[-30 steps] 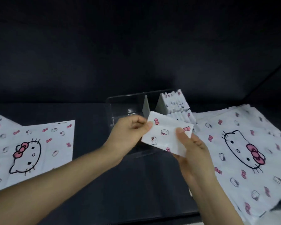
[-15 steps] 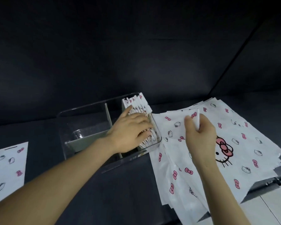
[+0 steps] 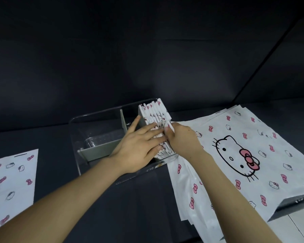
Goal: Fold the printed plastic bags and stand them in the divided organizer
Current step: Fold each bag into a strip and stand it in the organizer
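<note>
Dark tabletop [image 3: 130,207]: my flat left hand [image 3: 139,146] parts folded white printed bags [image 3: 154,111] in the clear organizer [image 3: 98,113]. Right hand [image 3: 182,139] pinches 1 more bag [image 3: 169,124], to slide down next.

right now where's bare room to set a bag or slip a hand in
Bare tabletop between the flat bag at left and the organizer; its left compartments look empty. Crowded: the right compartment, packed with folded bags, left hand and right hand; stacked bags cover the right.

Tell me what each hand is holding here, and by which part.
The right hand pinches a folded bag by its top edge. The left hand holds nothing; its straight fingers press the row of standing bags.
</note>
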Tool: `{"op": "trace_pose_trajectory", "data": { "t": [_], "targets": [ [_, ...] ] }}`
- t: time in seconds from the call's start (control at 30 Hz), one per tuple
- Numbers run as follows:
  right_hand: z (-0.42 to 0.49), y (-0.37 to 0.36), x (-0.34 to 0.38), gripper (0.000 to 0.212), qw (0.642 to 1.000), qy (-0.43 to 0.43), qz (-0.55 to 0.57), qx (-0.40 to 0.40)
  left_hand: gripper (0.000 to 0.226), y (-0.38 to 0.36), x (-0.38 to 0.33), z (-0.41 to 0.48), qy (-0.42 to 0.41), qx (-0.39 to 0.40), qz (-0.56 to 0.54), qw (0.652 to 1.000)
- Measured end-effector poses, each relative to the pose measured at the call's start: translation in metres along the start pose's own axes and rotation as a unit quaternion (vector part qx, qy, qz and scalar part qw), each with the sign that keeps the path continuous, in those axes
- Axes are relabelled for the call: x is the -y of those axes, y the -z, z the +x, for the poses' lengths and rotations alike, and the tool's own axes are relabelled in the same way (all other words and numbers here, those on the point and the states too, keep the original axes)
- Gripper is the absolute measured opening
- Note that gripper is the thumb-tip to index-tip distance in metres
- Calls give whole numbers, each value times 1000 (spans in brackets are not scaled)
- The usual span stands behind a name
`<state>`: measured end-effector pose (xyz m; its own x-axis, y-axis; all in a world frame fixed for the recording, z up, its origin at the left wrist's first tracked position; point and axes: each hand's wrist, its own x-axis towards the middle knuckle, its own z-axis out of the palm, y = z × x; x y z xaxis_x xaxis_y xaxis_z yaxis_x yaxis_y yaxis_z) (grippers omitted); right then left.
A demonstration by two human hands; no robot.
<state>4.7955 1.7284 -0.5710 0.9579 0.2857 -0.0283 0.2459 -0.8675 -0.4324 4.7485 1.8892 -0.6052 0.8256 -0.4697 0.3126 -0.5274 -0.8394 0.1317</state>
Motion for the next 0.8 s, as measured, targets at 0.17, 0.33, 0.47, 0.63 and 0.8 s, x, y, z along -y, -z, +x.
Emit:
{"op": "trace_pose_trajectory", "data": {
  "t": [0.17,0.33,0.47,0.63,0.8],
  "targets": [
    [-11,-1,1,41,992,-18,122,19,43,0,-3,-2,32,2,-3,999],
    [-20,-13,5,42,992,-38,117,30,42,21,2,-23,52,-17,-15,998],
    [-38,-14,21,41,987,-22,-3,-160,43,55,22,-78,86,-7,8,996],
    [-72,-26,83,36,948,123,0,-294,55,87,48,-195,226,-21,58,972],
    [-101,-85,164,36,944,277,95,-155,91,90,62,-309,480,41,76,873]
  ]
}}
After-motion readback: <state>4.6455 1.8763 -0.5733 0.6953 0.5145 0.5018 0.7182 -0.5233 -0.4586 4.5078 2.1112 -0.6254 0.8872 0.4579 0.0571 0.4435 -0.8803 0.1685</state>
